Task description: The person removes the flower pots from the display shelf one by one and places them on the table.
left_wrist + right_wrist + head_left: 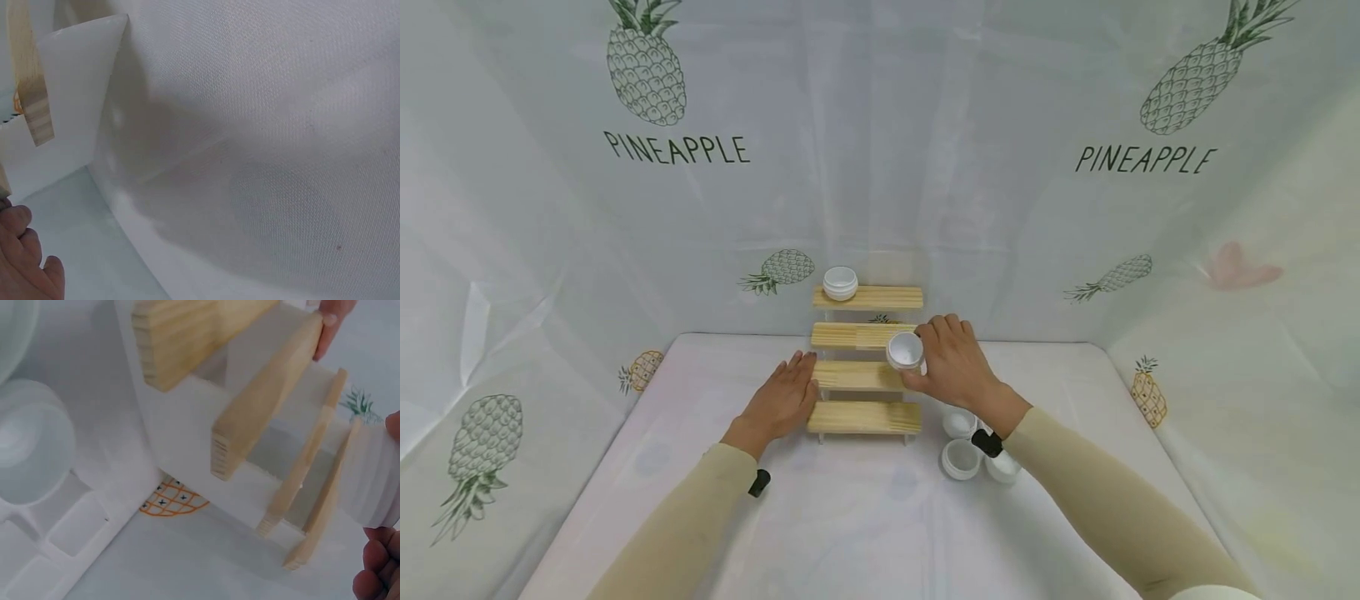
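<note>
A small four-step display stand with pale wooden shelves (pixel 863 417) rises against the back wall. Between the thumb and fingers of my right hand (pixel 958 362) is a small white round jar (pixel 905 351), its open top facing up, over the right part of the middle shelves. The same jar (pixel 370 478) appears ribbed in the right wrist view. With fingers extended, my left hand (pixel 781 396) rests against the left ends of the lower shelves. Another white jar (pixel 840 284) stands on the left of the top shelf.
Several white jars (pixel 961 459) stand on the white cloth right of the stand, partly under my right wrist. A white compartmented thing (pixel 78 525) shows at the lower left of the right wrist view. Pineapple-printed sheets (pixel 880 167) hang behind and at both sides.
</note>
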Demonstrator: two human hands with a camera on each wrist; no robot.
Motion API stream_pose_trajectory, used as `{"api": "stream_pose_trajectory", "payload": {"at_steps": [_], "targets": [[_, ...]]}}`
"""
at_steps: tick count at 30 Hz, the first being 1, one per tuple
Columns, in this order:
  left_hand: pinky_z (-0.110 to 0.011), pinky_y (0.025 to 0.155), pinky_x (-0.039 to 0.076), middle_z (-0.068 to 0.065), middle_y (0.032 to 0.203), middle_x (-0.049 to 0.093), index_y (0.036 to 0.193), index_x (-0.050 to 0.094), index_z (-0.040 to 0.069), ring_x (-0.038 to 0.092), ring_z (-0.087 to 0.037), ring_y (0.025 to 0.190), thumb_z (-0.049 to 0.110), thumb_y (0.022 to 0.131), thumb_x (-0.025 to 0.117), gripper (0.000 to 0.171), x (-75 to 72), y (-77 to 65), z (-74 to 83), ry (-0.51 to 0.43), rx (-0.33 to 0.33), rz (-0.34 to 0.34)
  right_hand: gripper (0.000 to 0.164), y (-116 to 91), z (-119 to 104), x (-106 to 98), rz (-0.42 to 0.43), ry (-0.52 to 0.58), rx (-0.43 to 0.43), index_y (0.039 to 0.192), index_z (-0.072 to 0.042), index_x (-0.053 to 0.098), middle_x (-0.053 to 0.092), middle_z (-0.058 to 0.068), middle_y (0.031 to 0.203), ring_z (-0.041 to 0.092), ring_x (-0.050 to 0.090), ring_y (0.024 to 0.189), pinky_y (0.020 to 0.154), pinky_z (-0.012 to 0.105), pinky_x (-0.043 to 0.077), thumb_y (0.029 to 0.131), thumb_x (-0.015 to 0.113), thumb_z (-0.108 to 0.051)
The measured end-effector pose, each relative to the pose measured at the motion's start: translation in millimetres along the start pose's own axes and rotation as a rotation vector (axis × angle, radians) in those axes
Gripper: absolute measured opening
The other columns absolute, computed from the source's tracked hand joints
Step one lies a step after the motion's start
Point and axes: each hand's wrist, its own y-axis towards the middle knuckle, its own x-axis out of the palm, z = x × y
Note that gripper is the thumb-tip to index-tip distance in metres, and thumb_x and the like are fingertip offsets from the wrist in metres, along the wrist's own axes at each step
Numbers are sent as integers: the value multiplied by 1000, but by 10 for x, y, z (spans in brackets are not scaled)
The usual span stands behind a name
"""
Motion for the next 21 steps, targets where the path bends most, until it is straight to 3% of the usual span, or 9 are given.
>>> {"api": "stream_pose_trajectory", "payload": {"at_steps": [12, 21], "targets": [[-44, 126, 10, -7, 164, 15, 158, 12, 8, 7, -24, 153, 39, 107, 12, 59, 40, 9, -15, -12, -23, -15, 58, -444, 21, 18, -19, 11, -1, 106, -5, 61, 57, 7, 95, 26, 46, 85, 71, 36, 36, 77, 66, -55], [-47, 125, 12, -9, 163, 18, 157, 15, 5, 10, -27, 153, 36, 107, 16, 58, 17, 5, -2, -17, -5, 2, 61, -950, -26, 60, -55, 26, -16, 108, -6, 62, 58, 7, 98, 25, 47, 87, 74, 36, 37, 76, 67, -57]]}}
